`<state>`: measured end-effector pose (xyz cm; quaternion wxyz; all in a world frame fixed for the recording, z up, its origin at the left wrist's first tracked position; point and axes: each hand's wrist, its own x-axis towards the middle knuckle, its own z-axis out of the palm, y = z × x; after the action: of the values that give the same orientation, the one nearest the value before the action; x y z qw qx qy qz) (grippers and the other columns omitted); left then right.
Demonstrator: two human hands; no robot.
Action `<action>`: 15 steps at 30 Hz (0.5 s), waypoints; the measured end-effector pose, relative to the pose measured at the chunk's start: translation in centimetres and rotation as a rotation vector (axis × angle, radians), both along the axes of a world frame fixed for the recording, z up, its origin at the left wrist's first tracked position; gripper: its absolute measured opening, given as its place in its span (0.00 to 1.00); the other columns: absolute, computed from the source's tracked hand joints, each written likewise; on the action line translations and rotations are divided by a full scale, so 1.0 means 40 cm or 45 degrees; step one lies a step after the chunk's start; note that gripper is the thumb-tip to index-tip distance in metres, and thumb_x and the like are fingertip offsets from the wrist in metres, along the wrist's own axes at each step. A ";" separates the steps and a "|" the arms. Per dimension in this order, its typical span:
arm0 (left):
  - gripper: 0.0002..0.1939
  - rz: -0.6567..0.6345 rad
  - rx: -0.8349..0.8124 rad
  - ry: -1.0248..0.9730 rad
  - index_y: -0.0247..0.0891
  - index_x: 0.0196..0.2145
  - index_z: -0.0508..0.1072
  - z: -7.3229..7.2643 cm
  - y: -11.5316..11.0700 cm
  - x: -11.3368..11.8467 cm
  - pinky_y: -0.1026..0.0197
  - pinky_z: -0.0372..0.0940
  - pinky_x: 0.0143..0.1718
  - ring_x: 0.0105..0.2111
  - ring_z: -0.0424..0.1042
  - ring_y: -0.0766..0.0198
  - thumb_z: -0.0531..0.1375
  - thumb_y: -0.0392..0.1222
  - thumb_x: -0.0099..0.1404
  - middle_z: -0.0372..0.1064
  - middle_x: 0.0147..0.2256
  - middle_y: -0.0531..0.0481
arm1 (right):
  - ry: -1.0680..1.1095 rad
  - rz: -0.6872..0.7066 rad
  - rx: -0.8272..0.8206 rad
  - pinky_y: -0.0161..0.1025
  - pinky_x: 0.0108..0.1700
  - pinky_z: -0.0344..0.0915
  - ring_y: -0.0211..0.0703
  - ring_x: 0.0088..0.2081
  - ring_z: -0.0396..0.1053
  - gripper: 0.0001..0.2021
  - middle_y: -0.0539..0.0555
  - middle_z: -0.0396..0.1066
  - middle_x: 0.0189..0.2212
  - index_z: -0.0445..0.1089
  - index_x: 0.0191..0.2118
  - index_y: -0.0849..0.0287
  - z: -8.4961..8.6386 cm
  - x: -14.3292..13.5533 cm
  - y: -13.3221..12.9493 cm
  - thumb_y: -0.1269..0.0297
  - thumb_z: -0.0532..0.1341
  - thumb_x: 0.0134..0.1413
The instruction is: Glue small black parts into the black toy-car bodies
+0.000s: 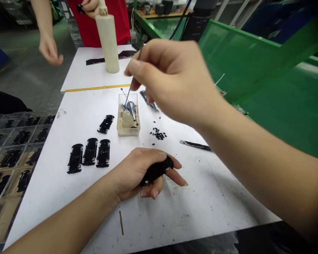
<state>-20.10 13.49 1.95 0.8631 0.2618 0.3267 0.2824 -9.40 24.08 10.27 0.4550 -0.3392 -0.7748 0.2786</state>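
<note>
A black car-shaped part (157, 170) lies in my left hand (140, 169), the thumb pressing on its top and the fingers beneath. My right hand (159, 70) is raised over the table, pinching a thin metal rod (130, 86) that slants down into a clear plastic box (128, 131). Inside the box are a blue-grey object (131, 108), a translucent round lump (127, 119) and another thin stick. Left of the box, several similar black parts (90, 151) rest on the white table (76, 194). Small black bits (158, 134) are scattered to its right.
A divided tray (12, 143) with black parts stands at the left. Behind the box are a tall bottle (109, 46) and black strips (95, 61). A flat blade-like tool (194, 145) lies right. Across the table stands a person in red (116, 21).
</note>
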 end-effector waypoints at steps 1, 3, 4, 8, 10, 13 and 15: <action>0.16 0.002 0.007 0.002 0.32 0.33 0.78 0.000 0.000 0.001 0.73 0.50 0.09 0.11 0.63 0.74 0.53 0.39 0.72 0.81 0.29 0.43 | -0.060 -0.011 -0.031 0.35 0.28 0.56 0.30 0.22 0.60 0.11 0.46 0.72 0.25 0.70 0.29 0.62 -0.008 -0.015 0.001 0.73 0.61 0.65; 0.16 0.006 0.019 0.006 0.32 0.33 0.78 0.000 0.000 0.003 0.72 0.49 0.09 0.11 0.63 0.74 0.53 0.39 0.72 0.81 0.29 0.43 | -0.179 -0.015 0.010 0.36 0.31 0.53 0.31 0.25 0.60 0.10 0.47 0.71 0.26 0.71 0.30 0.62 -0.030 -0.034 0.000 0.72 0.61 0.66; 0.16 0.004 0.024 0.008 0.32 0.33 0.78 0.000 0.001 0.003 0.72 0.49 0.09 0.11 0.63 0.74 0.53 0.39 0.72 0.81 0.29 0.43 | -0.241 -0.006 0.046 0.36 0.33 0.52 0.32 0.26 0.59 0.10 0.46 0.70 0.25 0.71 0.30 0.62 -0.043 -0.038 -0.001 0.72 0.60 0.65; 0.16 -0.003 0.037 0.013 0.32 0.33 0.78 -0.002 0.000 0.001 0.72 0.50 0.09 0.11 0.63 0.74 0.53 0.38 0.72 0.81 0.29 0.44 | -0.296 0.050 0.109 0.36 0.35 0.51 0.32 0.27 0.56 0.11 0.45 0.65 0.23 0.68 0.30 0.62 -0.071 -0.027 -0.008 0.71 0.60 0.66; 0.16 -0.007 0.045 0.019 0.32 0.33 0.78 -0.003 -0.001 0.001 0.73 0.50 0.10 0.11 0.63 0.74 0.53 0.39 0.72 0.81 0.29 0.44 | -0.197 -0.006 0.138 0.35 0.37 0.53 0.31 0.28 0.58 0.11 0.45 0.66 0.25 0.67 0.30 0.62 -0.069 -0.020 -0.010 0.69 0.59 0.68; 0.15 -0.014 0.056 0.038 0.32 0.33 0.78 -0.003 -0.003 0.002 0.73 0.50 0.10 0.11 0.64 0.74 0.53 0.39 0.72 0.82 0.29 0.44 | -0.248 -0.124 0.161 0.36 0.38 0.54 0.34 0.30 0.62 0.11 0.48 0.69 0.27 0.69 0.32 0.62 -0.065 -0.019 -0.005 0.68 0.58 0.69; 0.15 -0.017 0.064 0.054 0.32 0.34 0.78 -0.004 -0.005 0.002 0.73 0.50 0.10 0.11 0.63 0.74 0.54 0.40 0.72 0.82 0.30 0.44 | -0.485 -0.075 0.107 0.38 0.37 0.54 0.37 0.32 0.64 0.10 0.50 0.71 0.29 0.73 0.34 0.62 -0.070 -0.022 0.002 0.69 0.58 0.67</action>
<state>-20.01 13.31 1.79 0.8511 0.2915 0.3360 0.2790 -10.28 24.15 7.46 0.3218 -0.3889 -0.8477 0.1633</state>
